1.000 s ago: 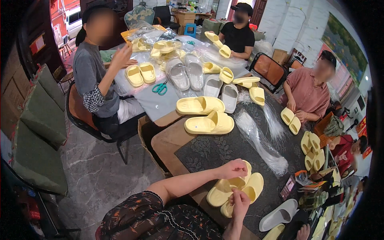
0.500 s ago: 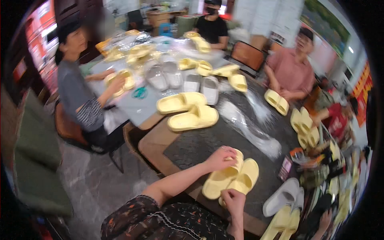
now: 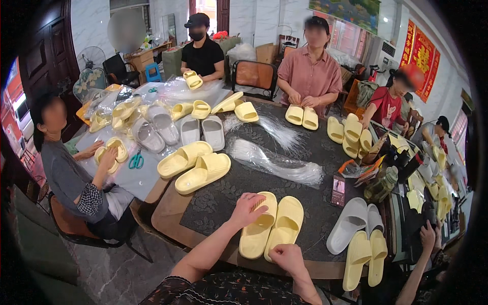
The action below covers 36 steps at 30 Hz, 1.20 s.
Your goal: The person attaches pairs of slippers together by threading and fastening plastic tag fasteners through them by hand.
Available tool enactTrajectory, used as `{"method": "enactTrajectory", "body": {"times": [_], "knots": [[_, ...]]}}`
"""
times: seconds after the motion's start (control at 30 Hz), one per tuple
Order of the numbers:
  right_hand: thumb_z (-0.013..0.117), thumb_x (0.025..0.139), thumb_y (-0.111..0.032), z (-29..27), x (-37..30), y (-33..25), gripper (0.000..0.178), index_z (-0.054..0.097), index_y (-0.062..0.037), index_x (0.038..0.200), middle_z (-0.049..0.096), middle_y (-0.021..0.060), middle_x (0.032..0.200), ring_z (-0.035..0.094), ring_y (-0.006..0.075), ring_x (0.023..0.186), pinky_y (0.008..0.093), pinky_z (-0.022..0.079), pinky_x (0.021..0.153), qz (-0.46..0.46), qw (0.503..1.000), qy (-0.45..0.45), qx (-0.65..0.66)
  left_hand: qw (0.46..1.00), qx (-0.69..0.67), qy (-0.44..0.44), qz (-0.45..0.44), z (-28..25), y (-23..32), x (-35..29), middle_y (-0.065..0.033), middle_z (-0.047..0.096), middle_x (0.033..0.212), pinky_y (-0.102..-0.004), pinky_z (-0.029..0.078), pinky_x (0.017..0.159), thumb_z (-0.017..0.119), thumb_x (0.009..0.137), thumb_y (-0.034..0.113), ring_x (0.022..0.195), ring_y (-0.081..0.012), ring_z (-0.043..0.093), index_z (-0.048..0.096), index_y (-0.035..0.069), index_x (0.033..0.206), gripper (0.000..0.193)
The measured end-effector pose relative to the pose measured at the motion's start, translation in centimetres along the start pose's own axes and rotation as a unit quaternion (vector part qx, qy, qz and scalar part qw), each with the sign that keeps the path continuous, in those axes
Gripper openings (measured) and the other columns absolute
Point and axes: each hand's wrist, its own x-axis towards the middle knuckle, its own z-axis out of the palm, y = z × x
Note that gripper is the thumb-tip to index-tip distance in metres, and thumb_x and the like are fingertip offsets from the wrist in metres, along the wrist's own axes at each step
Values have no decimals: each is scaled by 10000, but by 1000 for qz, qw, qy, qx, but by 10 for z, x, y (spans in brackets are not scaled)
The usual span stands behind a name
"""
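A pair of yellow slippers lies side by side on the dark table mat in front of me, toes pointing away. My left hand [image 3: 247, 210] is closed over the strap of the left yellow slipper [image 3: 253, 240], its fingers curving across the top. Beside the heel of the right yellow slipper [image 3: 286, 223], my right hand [image 3: 287, 257] is closed with fingers curled in. What those fingers hold, if anything, is hidden. Two more yellow slippers [image 3: 203, 172] lie to the left of the pair.
Bundles of clear plastic strips [image 3: 274, 163] lie beyond the pair. A phone [image 3: 338, 190], grey slippers [image 3: 347, 223] and yellow slippers [image 3: 358, 259] are at the right. Teal scissors [image 3: 136, 160] sit at the left. Several people work around the table, some handling yellow slippers.
My view has swung and levelled, so the scene sits differently and looks sharper. Both hands stay at the same slipper pair. The person in black at the back now holds up a yellow slipper.
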Motion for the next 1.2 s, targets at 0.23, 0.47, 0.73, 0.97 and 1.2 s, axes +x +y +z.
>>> {"method": "enactTrajectory", "body": {"times": [0.23,0.47,0.73,0.97,1.2], "knots": [[633,768,-330,11,13,-2,270,719,-74,755,651,126,657,656,303,639,383,528,624,-37,998,42,-29,998,55,5,3,2,4,0,-98,607,1070,-446,403,915,661,812,447,1025,-305,525,641,73,1086,464],[620,819,-304,33,59,-13,261,703,-74,726,641,163,647,637,350,612,438,520,588,-146,969,187,-72,991,26,-118,-59,-6,16,22,-126,644,943,-412,431,864,619,841,457,929,-315,545,700,64,976,424],[602,868,-276,46,73,-15,275,666,-40,742,644,135,614,644,302,557,400,515,550,-118,979,168,7,977,123,-166,50,-19,-1,42,-104,656,759,-381,446,777,559,878,352,784,-315,545,689,42,758,357],[612,897,-193,40,66,-20,238,665,27,824,628,77,573,610,143,487,273,468,461,-47,980,101,165,964,95,-137,206,-37,-18,43,-74,583,671,-360,419,719,606,753,140,736,-269,517,653,78,670,113],[640,889,-167,22,59,-8,225,666,53,847,613,51,588,576,100,498,230,451,468,-40,971,45,230,965,178,-74,179,-52,-35,40,-36,589,767,-353,430,772,629,769,173,843,-244,516,656,133,716,73]]}}
